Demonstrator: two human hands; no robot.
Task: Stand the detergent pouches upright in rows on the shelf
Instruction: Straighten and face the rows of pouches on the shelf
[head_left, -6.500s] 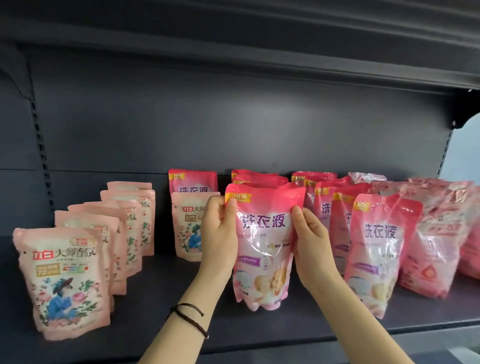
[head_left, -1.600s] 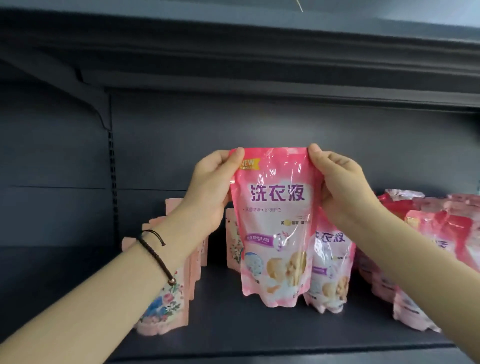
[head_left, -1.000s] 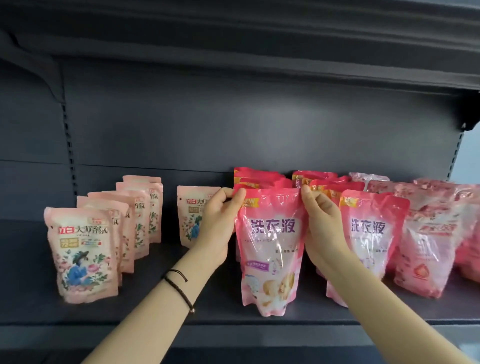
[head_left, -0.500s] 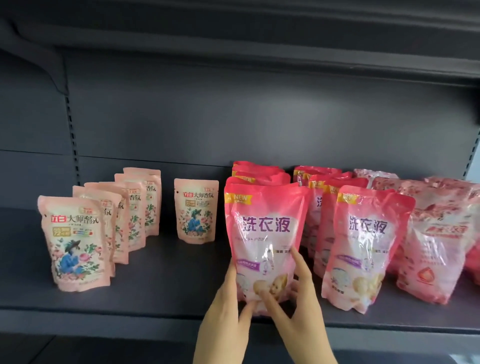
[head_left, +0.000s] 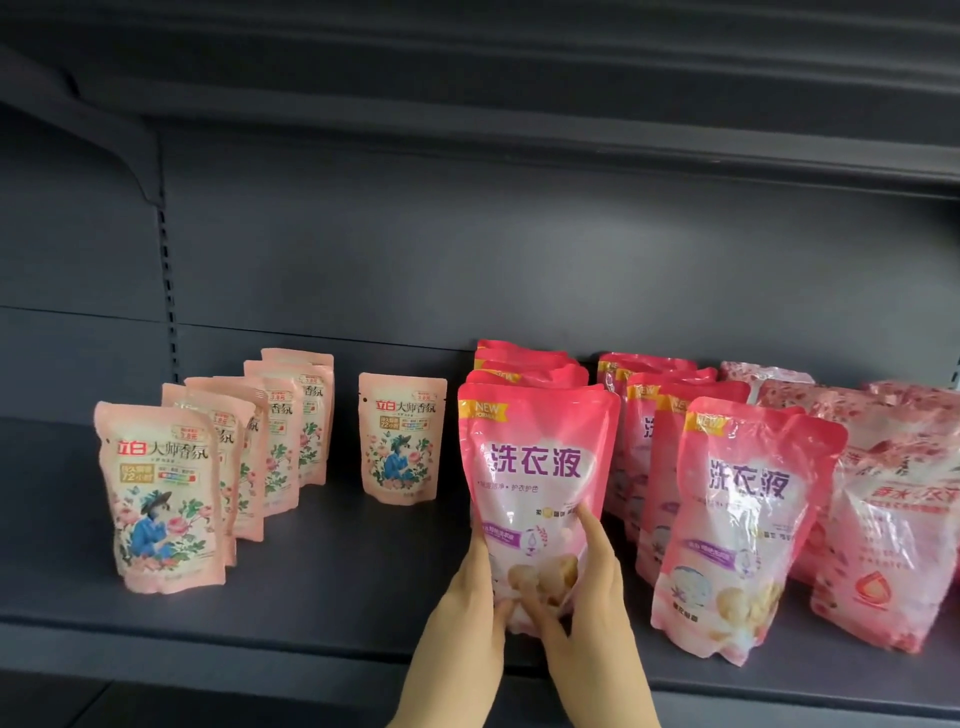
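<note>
Head view. In the lower centre of the frame, two bare hands meet at the base of a front pink pouch (head_left: 535, 467). The left hand (head_left: 467, 587) wraps the pouch's lower left edge. The right hand (head_left: 597, 597) holds the lower right, one finger lying straight up the front. They seem to be squaring the bottom so the pouch stands alone. It stands upright near the front edge of the shelf (head_left: 337, 587), heading a row of matching pouches behind it.

To its right is a second pink row (head_left: 743, 519), then paler translucent pouches (head_left: 893, 519) that slump at the right edge. At centre left a row of pale floral pouches (head_left: 161, 493) runs back, with a lone floral pouch (head_left: 402, 441) beside it.

The shelf is dark grey metal with a matching back panel (head_left: 467, 260) and another shelf overhead.
</note>
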